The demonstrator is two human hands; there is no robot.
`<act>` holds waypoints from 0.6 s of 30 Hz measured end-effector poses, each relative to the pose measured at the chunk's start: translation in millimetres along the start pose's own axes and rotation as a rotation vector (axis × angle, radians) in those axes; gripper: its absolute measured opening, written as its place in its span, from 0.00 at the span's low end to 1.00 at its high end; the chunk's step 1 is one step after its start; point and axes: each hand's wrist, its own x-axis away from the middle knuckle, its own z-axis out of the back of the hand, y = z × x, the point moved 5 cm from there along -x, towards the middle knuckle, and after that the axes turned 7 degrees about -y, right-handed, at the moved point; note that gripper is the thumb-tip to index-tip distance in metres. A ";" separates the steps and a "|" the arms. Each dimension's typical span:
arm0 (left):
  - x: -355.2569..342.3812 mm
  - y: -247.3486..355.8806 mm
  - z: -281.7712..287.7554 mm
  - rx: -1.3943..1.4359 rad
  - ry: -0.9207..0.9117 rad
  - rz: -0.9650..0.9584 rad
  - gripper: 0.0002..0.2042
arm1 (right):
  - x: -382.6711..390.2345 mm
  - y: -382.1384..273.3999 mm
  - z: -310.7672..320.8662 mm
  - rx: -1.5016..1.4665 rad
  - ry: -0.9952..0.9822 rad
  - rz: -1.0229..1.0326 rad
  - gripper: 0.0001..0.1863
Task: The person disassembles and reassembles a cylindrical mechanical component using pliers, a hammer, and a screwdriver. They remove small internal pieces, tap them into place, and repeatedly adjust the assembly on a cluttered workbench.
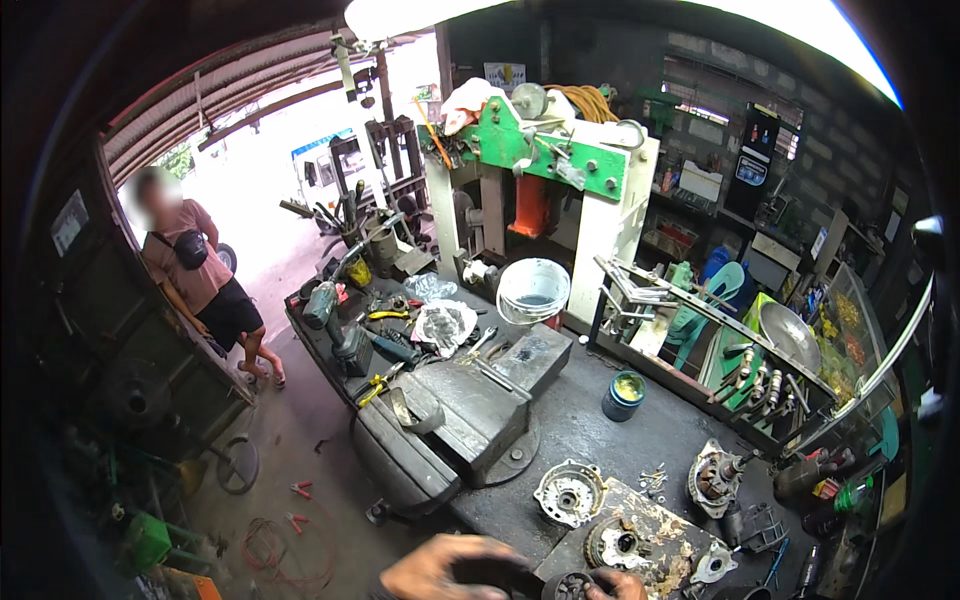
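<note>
At the bottom edge, my right hand [617, 584] grips a dark round metal part [568, 588] with a hollowed, segmented end facing up. My left hand [448, 568] curls around something dark beside it; the lower picture edge cuts off both hands. Just beyond them, a round silver housing [569, 492] with a central hole lies on the bench. A ring-shaped metal part [614, 543] rests on a stained, flaking board [668, 527]. Right of that are a small metal bracket [714, 564] and an upright machine part with copper-coloured insides [716, 476]. Several bolts [653, 482] lie loose between them.
A large bench vise [450, 410] fills the left of the bench. Behind it are power tools [345, 345], a white bucket [534, 290] and a green-and-white press frame [600, 230]. An open grease tub [624, 396] stands near a tool tray [700, 350]. A person [190, 250] leans by the doorway.
</note>
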 end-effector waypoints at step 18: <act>50.6 -187.8 412.5 0.289 1.040 -0.006 0.08 | -47.5 -72.8 -91.3 -0.229 0.717 -0.282 0.11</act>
